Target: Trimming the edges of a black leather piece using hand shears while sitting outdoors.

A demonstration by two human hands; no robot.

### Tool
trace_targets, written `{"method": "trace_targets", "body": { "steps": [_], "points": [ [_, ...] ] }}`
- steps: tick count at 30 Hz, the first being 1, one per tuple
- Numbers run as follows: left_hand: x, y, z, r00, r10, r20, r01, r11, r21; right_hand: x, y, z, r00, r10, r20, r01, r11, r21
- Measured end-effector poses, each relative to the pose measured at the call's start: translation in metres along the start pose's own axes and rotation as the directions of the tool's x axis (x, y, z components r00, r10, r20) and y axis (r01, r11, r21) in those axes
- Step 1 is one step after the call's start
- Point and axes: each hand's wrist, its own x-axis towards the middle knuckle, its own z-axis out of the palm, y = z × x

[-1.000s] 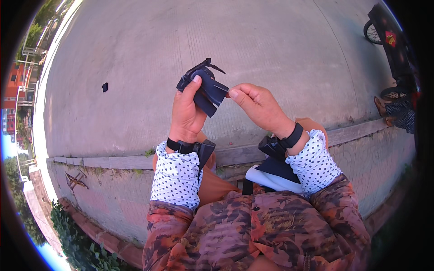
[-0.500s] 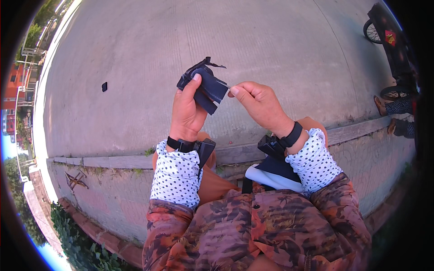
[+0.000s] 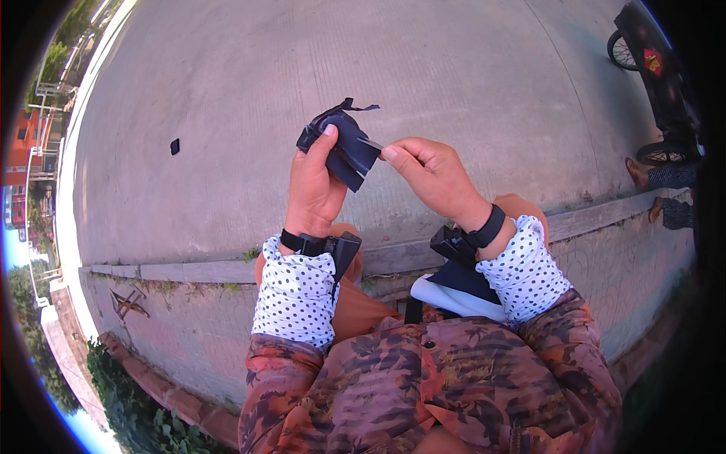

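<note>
My left hand [image 3: 318, 185] is closed on a bundle of dark navy cloth [image 3: 352, 144], its thumb pressing from above. Loose strips and a frayed black end stick out at the top of the bundle, and flaps hang at its lower right. Between thumb and forefinger, my right hand [image 3: 431, 170] pinches a thin, pointed grey metal tool [image 3: 370, 142]. The tip lies over the right part of the cloth; the rest is hidden in my fingers, so its exact kind cannot be made out.
A small black object [image 3: 175, 146] lies on the concrete ground [image 3: 227, 76] at the left. A low kerb [image 3: 189, 272] crosses in front of my knees. At the far right stand a dark wheeled cart [image 3: 658, 83] and another person's feet [image 3: 637, 173]. A small folding frame [image 3: 128, 303] is lower left.
The metal tool's tip has moved left over the cloth, and more of it shows. The cloth's right edge has shifted slightly. My left hand has barely moved.
</note>
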Motion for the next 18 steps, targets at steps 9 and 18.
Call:
{"method": "trace_targets", "body": {
  "steps": [9,18],
  "points": [
    [-0.0001,-0.0060,0.0043,0.999,-0.009,0.035,0.008,0.999,0.031,0.0033,-0.0039,0.0005,1.000,0.006,-0.012,-0.006,1.000,-0.014],
    [0.0015,0.0011,0.0013,0.997,0.073,-0.023,-0.073,0.997,0.015,-0.0035,0.0004,-0.0078,0.998,0.061,0.015,-0.061,0.998,0.003]
  ]
}}
